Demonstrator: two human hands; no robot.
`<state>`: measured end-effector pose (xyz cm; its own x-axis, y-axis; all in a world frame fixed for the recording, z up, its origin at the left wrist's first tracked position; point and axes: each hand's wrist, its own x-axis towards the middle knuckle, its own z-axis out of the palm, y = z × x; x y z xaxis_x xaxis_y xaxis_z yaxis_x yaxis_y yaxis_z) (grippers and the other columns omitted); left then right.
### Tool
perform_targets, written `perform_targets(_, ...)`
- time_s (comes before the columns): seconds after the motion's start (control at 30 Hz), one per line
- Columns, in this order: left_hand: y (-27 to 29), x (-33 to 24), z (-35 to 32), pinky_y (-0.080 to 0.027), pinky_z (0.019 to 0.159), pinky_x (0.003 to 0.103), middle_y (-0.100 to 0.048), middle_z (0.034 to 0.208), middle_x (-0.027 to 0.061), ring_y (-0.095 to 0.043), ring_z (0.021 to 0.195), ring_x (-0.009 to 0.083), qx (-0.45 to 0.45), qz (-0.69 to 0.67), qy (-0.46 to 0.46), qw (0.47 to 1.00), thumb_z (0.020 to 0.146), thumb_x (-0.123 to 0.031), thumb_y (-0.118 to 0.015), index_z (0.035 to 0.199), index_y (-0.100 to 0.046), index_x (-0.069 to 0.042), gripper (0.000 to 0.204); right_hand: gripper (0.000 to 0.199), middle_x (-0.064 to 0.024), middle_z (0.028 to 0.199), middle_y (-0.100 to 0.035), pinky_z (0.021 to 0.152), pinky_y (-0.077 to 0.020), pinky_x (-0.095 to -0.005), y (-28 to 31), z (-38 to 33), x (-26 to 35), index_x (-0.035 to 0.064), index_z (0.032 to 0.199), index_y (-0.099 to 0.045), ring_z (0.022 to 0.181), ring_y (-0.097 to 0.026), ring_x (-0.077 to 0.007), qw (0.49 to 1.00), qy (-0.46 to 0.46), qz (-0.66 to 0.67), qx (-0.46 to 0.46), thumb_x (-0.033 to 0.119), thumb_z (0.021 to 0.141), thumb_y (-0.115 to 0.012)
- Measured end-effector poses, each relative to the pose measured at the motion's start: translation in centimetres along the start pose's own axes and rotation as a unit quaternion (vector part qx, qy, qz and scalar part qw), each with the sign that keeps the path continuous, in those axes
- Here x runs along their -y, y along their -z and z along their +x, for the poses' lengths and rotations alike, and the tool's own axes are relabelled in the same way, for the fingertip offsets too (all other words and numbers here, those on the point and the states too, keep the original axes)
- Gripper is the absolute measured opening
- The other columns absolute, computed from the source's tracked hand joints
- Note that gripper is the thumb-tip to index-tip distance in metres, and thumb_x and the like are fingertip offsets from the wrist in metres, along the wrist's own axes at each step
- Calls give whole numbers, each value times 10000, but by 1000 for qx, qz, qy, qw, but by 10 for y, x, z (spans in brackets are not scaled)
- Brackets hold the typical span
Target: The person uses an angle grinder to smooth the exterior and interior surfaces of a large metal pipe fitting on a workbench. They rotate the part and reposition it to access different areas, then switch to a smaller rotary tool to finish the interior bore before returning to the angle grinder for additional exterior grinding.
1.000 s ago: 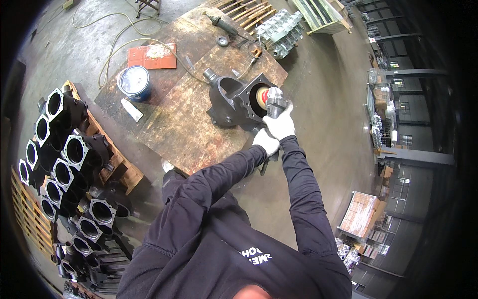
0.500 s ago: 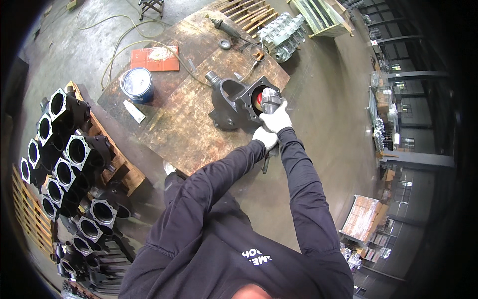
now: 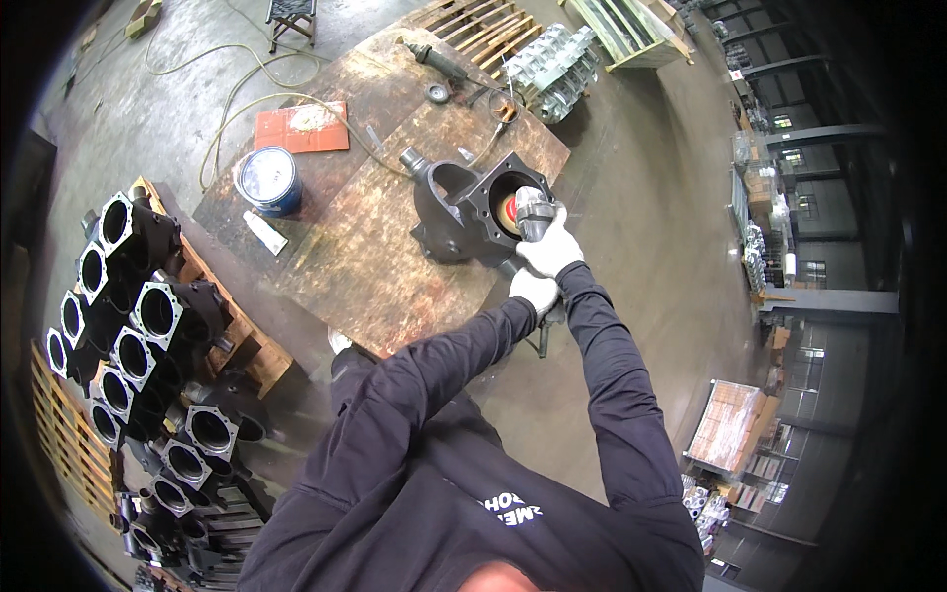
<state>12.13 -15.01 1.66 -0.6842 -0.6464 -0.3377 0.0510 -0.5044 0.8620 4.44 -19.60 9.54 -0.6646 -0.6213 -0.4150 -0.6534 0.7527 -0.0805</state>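
Near the table's right edge lies a dark cast metal housing [image 3: 449, 212] with a round, flanged opening turned toward me. In that opening sits the head of an angle grinder [image 3: 534, 209], its red and tan disc [image 3: 509, 212] partly visible against the inside. My white-gloved right hand [image 3: 550, 248] is closed around the grinder just behind its head. Lower down, my gloved left hand [image 3: 534, 290] is closed on the rear part of the same tool, its fingers partly hidden. A black piece [image 3: 544, 341] sticks out below the hands.
On the worktable [image 3: 365, 266] stand a blue bucket [image 3: 268, 183], a white tube [image 3: 264, 233], an orange-red board [image 3: 302, 126], a second power tool [image 3: 434, 61] and a small wheel [image 3: 437, 93]. A hose [image 3: 229, 109] crosses the table. Several similar housings [image 3: 158, 309] fill pallets at left.
The grinder's head has tilted inside the opening, and more of its disc shows now. Both hands have shifted slightly down with it relative to the housing.
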Motion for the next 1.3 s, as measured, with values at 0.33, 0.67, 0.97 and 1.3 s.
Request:
perform_targets(0.33,7,-19,-4,-520,920,374,-724,1085,181,-689,1053,302,-44,-14,-73,996,923,-227,-618,1175,-652,7,346,1227,-335,1163,-655,974,-525,-470,11,-6,16,-3,1583,28,1069,-667,-468,998,57,-3,-28,386,719,-752)
perform_targets(0.67,18,-2,-21,-533,894,373,-716,1111,184,-693,1044,281,10,83,-34,996,906,-244,-641,1222,-644,-12,392,1237,-320,1174,-661,974,-530,-464,-16,-24,2,59,1587,39,1073,-683,-438,999,-6,29,-27,351,705,-779)
perform_targets(0.97,28,-31,-40,-529,914,397,-697,1065,195,-683,1021,292,-22,148,7,989,710,-170,-753,1148,-601,52,514,1117,-316,1405,-506,1064,-445,-468,-10,-32,-5,68,1561,-135,1265,-564,-431,935,76,293,-187,377,763,-854)
perform_targets(1.3,-93,22,-40,-551,834,453,-689,1043,252,-698,951,414,6,264,52,963,658,-369,-845,1318,-451,-6,850,1036,-263,1508,-355,1143,-356,-448,-28,-28,-170,18,1551,-144,1383,-424,-349,841,127,490,-192,154,791,-835)
